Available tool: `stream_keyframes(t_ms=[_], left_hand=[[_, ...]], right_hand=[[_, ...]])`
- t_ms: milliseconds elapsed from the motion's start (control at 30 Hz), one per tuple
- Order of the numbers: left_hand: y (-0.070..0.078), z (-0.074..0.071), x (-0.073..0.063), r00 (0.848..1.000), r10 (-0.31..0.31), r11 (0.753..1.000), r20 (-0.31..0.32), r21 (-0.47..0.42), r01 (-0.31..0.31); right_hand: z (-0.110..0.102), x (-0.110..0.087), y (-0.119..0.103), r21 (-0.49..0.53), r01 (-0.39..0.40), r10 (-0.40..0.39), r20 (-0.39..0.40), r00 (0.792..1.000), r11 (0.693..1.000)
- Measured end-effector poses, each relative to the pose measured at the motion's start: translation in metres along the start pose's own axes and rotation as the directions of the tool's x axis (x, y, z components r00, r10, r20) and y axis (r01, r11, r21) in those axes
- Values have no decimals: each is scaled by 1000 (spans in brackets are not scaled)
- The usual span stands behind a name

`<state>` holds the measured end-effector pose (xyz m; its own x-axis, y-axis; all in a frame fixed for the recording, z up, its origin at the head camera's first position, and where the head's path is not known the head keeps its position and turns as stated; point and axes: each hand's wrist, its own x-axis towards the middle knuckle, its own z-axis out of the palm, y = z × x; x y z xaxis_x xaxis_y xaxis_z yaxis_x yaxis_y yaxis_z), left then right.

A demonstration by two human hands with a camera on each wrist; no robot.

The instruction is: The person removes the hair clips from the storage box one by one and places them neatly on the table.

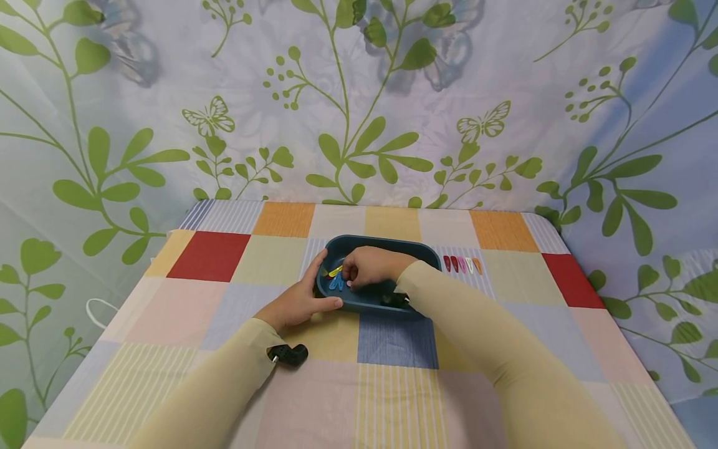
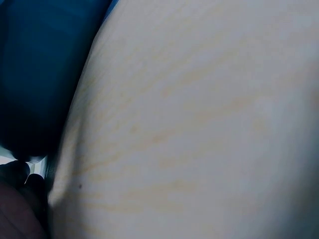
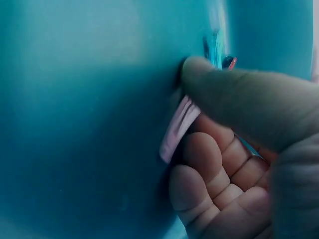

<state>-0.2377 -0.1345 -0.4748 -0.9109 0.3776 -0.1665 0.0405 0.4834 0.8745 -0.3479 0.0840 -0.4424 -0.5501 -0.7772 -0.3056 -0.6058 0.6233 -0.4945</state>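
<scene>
A dark blue rectangular tray (image 1: 381,239) lies on the table with small hair clips inside at its left end. My left hand (image 1: 297,302) rests against the tray's near left corner, fingers fairly straight along the left side and thumb at the front rim. Inside the tray my right hand (image 1: 370,265) is lowered, its fingers curled. Between its thumb and fingers it pinches a pink hair clip (image 3: 178,130), close over the tray floor. Left of these fingers lie a yellow hair clip (image 1: 335,272) and blue hair clips (image 1: 336,283). In the left wrist view the back of the hand hides most things.
Right of the tray, a row of hair clips lies side by side on the patchwork cloth (image 1: 392,399): two red clips (image 1: 454,264), a pink, a white clip (image 1: 470,266) and an orange clip (image 1: 477,265). A leaf-patterned curtain (image 1: 359,100) hangs behind the table.
</scene>
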Motion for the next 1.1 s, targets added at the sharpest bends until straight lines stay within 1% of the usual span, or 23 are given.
stream_keyframes(t_ms=[167,367,633,933,1100], left_hand=[[1,0,0,1000,-4,1000,-3,19,4],[2,-1,-2,1000,-3,1000,0,16,3],[3,-2,-3,1000,-3,1000,-4,22,3],[2,-1,-2,1000,4,1000,-2,13,-4],[1,-1,-2,1000,4,1000,0,5,-4]], right_hand=[[-4,-4,-4,-6,-1,1,1,1000,1000],[-6,-9,-5,20,13,-13,6,1000,1000],[-5,-11,0,-42,41,-40,31,999,998],[-7,-14,-3,-73,23,-19,53,998,997],[-8,-15,-3,-110,29,-23,56,998,994]])
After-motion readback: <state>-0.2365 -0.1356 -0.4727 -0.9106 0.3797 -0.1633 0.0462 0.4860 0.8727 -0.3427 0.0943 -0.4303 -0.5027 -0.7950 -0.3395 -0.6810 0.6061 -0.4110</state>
